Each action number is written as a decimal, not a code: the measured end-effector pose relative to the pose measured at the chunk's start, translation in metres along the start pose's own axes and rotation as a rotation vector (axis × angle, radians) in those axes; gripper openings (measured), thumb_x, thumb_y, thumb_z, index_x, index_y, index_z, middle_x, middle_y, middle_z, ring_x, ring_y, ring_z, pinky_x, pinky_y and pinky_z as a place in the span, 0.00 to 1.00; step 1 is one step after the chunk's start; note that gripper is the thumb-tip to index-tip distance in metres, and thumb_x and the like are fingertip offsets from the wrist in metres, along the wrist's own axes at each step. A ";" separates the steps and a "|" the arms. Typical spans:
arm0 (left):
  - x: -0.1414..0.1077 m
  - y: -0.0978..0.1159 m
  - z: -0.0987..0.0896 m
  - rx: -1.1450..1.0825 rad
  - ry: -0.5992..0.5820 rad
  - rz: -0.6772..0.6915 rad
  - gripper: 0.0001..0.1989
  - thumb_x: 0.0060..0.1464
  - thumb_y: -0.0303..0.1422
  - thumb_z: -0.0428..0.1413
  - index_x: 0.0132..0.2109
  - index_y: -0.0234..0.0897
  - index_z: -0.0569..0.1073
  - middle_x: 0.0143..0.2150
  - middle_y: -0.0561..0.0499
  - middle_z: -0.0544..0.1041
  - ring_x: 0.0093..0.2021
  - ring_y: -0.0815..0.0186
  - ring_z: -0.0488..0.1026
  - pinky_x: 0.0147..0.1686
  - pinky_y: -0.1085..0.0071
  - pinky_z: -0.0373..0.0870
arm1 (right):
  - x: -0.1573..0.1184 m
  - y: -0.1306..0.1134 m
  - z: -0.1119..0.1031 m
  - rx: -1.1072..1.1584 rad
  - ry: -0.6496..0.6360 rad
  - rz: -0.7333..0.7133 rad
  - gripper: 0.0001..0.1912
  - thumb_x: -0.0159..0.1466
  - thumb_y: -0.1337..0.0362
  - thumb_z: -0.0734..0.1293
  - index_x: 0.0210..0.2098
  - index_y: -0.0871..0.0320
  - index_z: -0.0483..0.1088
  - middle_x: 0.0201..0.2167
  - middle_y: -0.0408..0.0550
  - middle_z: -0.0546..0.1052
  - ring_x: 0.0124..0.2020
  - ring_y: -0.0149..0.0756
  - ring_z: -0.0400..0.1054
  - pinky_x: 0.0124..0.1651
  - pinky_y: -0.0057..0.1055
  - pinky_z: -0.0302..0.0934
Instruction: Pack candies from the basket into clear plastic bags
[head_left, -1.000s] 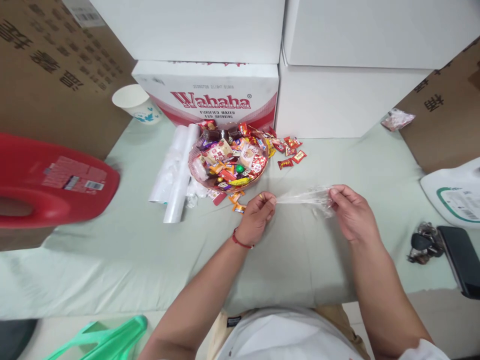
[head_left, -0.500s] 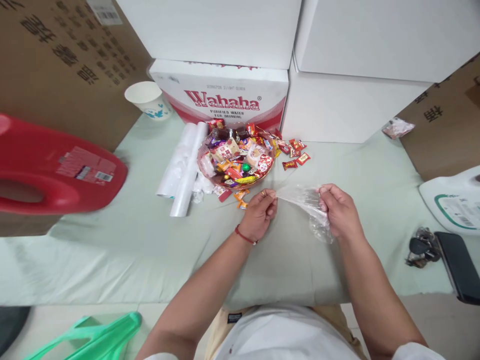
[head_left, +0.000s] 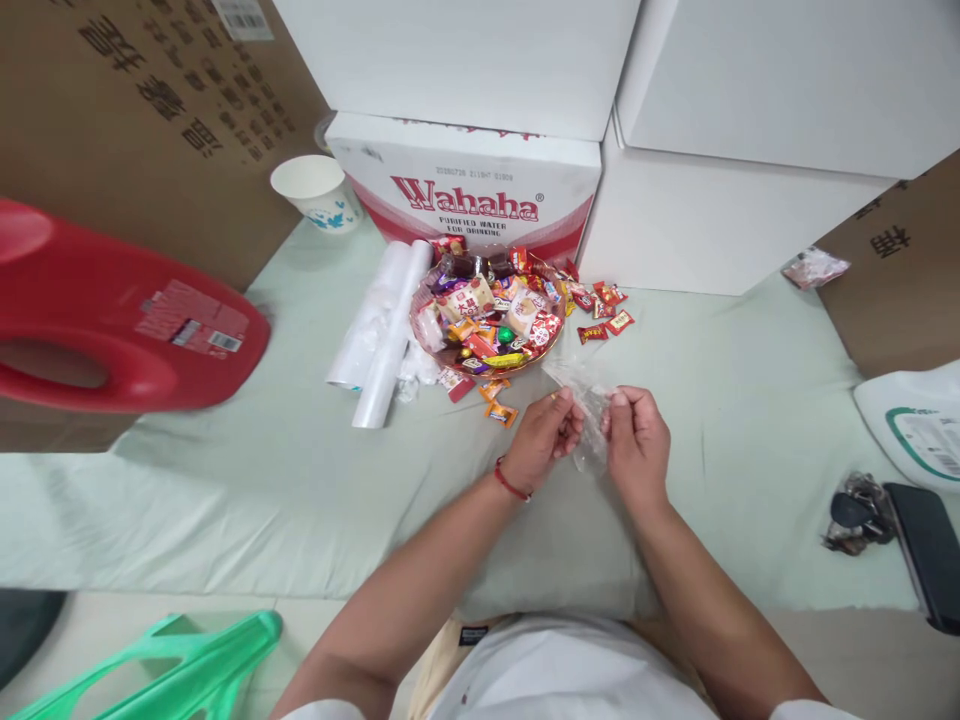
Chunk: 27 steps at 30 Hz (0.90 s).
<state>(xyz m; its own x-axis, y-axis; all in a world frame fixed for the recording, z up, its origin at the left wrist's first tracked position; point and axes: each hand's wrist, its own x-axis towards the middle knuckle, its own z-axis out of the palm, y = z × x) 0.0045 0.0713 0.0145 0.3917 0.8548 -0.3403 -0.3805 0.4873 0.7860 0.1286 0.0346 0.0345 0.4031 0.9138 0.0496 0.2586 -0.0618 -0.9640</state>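
Observation:
A thin clear plastic bag hangs crumpled between my two hands, just above the cloth. My left hand pinches one side of it between thumb and fingers; a red cord circles that wrist. On the other side, my right hand is closed on the bag's edge. Straight beyond the hands stands a round dish heaped with wrapped candies and snacks. A few orange-wrapped candies lie on the cloth near my left hand, and red-wrapped candies lie right of the dish.
Two white plastic rolls lie left of the dish. Behind are a paper cup, a Wahaha carton and white boxes. A red jug stands left; keys, a phone and a white bottle are right.
My hands have come closer together, the right one moving left. The bag, stretched sideways before, is now bunched between them. The camera view has shifted slightly.

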 end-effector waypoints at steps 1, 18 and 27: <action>0.001 -0.002 -0.001 0.027 0.017 0.009 0.30 0.51 0.60 0.61 0.32 0.35 0.70 0.25 0.56 0.69 0.19 0.76 0.62 0.18 0.76 0.48 | -0.004 0.000 0.002 -0.042 -0.014 -0.027 0.16 0.73 0.49 0.61 0.41 0.53 0.69 0.23 0.38 0.70 0.23 0.32 0.62 0.30 0.30 0.57; 0.006 0.003 -0.008 0.035 0.022 0.096 0.25 0.52 0.52 0.65 0.29 0.35 0.67 0.23 0.58 0.66 0.19 0.78 0.55 0.21 0.75 0.48 | 0.036 0.008 -0.046 0.066 0.306 0.104 0.14 0.66 0.50 0.68 0.37 0.55 0.73 0.21 0.36 0.64 0.22 0.30 0.56 0.27 0.28 0.52; 0.000 -0.004 -0.001 0.076 -0.045 0.011 0.30 0.54 0.60 0.59 0.32 0.33 0.73 0.24 0.56 0.67 0.20 0.76 0.58 0.20 0.74 0.50 | -0.003 -0.002 -0.016 -0.096 0.166 -0.052 0.17 0.72 0.48 0.63 0.41 0.54 0.72 0.24 0.38 0.68 0.23 0.33 0.60 0.30 0.30 0.56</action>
<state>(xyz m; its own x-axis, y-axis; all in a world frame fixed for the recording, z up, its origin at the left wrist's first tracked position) 0.0054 0.0695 0.0107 0.4261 0.8502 -0.3093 -0.3206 0.4616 0.8272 0.1407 0.0256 0.0408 0.5240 0.8387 0.1485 0.3618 -0.0614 -0.9302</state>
